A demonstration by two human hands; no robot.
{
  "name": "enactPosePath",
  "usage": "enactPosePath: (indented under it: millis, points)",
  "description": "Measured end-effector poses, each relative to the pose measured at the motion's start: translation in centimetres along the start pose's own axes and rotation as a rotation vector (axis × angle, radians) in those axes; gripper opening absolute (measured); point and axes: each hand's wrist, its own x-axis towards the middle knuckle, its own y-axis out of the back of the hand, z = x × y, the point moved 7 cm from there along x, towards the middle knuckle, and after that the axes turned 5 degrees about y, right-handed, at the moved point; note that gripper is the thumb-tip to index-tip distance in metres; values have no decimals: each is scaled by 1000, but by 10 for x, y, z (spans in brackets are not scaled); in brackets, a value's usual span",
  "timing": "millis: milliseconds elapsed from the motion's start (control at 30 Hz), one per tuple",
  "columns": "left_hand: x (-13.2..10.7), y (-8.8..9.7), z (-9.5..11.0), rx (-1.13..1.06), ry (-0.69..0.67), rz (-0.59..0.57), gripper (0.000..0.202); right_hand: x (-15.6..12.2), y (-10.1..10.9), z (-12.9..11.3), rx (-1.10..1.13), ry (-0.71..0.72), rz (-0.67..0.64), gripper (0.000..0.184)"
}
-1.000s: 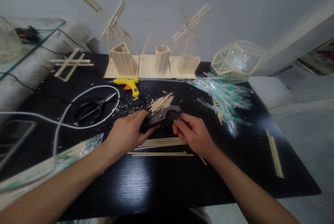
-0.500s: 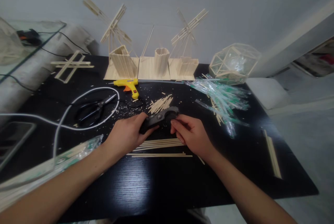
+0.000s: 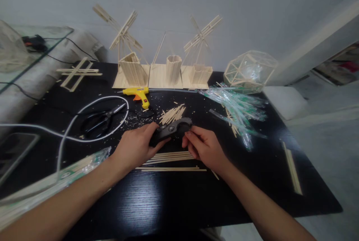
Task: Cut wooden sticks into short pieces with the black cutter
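My left hand (image 3: pixel 137 140) is wrapped round a black hand cutter (image 3: pixel 171 128), which has a round pivot and a curved, hooked jaw pointing right. At the jaw's tip, my right hand (image 3: pixel 206 147) is closed in a pinch; whatever its fingers hold is hidden or too small to make out. Just beyond the cutter lies a pile of short wooden sticks (image 3: pixel 172 113). Several long wooden sticks (image 3: pixel 168 157) lie side by side below both hands, partly covered by them.
A yellow glue gun (image 3: pixel 138 95) lies behind my left hand, near black-handled scissors (image 3: pixel 105 119) and a white cable (image 3: pixel 66 136). Windmill-like stick models (image 3: pixel 131 70) stand along the wall. Plastic wrappers (image 3: pixel 238 110) and a stick polyhedron (image 3: pixel 251 70) are at right.
The view has tipped slightly, so the scene sits a little lower. Both hands keep nearly the same place and grip around the cutter.
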Motion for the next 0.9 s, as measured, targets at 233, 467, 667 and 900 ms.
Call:
enactPosePath:
  millis: [233,467,667,900]
  points:
    - [-1,-3,-3,-16,12,-22,34,-1,-1,-1,4,-16,-1,33]
    - [0,-2,-3,-27,23,-21,34,-1,-3,2,68,-42,-16,33]
    - [1,-5,-9,-170,137,-108,38,1,-2,6,128,-36,-7,30]
    - [7,1,-27,-701,412,-68,39,7,13,9,242,20,92,33]
